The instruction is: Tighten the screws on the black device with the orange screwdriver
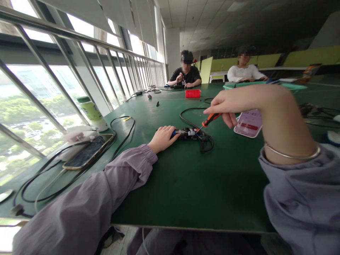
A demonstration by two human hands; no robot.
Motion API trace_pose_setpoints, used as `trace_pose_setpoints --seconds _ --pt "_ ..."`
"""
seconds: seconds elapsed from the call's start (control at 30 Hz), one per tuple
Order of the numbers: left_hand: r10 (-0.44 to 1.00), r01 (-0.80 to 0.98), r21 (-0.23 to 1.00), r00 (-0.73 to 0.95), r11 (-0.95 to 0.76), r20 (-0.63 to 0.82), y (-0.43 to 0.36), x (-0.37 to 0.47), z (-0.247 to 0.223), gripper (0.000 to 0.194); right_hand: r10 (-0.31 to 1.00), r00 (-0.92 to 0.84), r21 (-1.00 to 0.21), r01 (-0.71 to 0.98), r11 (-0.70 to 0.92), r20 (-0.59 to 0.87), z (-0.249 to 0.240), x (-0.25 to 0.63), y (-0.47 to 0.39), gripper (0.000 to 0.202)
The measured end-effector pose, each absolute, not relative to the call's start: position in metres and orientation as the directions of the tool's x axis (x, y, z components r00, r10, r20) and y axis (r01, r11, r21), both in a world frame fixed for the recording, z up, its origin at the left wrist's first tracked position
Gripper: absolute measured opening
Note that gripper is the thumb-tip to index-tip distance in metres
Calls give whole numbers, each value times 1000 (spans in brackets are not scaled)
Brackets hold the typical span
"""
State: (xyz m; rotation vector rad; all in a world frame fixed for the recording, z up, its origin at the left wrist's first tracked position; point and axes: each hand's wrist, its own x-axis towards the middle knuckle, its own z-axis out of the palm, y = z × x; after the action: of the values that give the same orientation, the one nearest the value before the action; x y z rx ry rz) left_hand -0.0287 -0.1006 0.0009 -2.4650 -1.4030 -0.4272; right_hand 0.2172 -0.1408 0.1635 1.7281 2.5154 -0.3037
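Observation:
My left hand (164,138) is closed around the blue end of a small opened electrical device (189,133) and rests it on the green tabletop. Black casing, silvery parts and thin wires show on the device. In my right hand (231,104) is an orange and black screwdriver (211,118), slanting down to the left. Its tip reaches the wired right end of the device; whether it sits on a screw is too small to tell. A black cord (211,141) loops beside that end. Just right of the screwdriver lies a phone (248,124) with a lit pink screen.
On the left are a second phone (89,150), black cables (126,138) and a green-capped bottle (92,114) near the metal railing (106,46). A red tray (193,94) stands farther back, and a teal tray (294,86) back right. Two people sit across the table.

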Motion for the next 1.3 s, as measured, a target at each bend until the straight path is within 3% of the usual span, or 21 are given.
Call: trace_pose_setpoints --seconds 0.13,0.27,0.4,0.47,0.6,0.9,1.1,1.3 --pt "781 863 -94 492 -497 384 -100 -29 1 38 896 -436 -94 899 428 -85 163 220 -136 23" --pt "787 865 -93 488 -493 378 -100 -29 1 38 903 -422 -68 906 418 -81 165 219 -139 19" --pt "783 863 -94 491 -496 382 -100 -29 1 38 916 -375 -153 922 354 -143 163 215 -141 35" --pt "781 863 -92 491 -497 384 -100 -29 1 38 914 -387 -174 915 364 -123 162 215 -140 32" --pt "783 864 -90 489 -496 383 -100 -29 1 38 896 -440 -105 895 433 -58 163 217 -138 18" --pt "780 864 -97 489 -494 390 -100 -29 0 38 898 -411 -154 908 389 -156 161 218 -137 40" --pt "781 862 -101 494 -496 381 -101 -29 1 39 868 -497 15 868 497 -11 164 220 -135 36" --pt "784 864 -96 491 -494 381 -101 -28 0 38 899 -432 -110 899 423 -72 160 218 -137 37"
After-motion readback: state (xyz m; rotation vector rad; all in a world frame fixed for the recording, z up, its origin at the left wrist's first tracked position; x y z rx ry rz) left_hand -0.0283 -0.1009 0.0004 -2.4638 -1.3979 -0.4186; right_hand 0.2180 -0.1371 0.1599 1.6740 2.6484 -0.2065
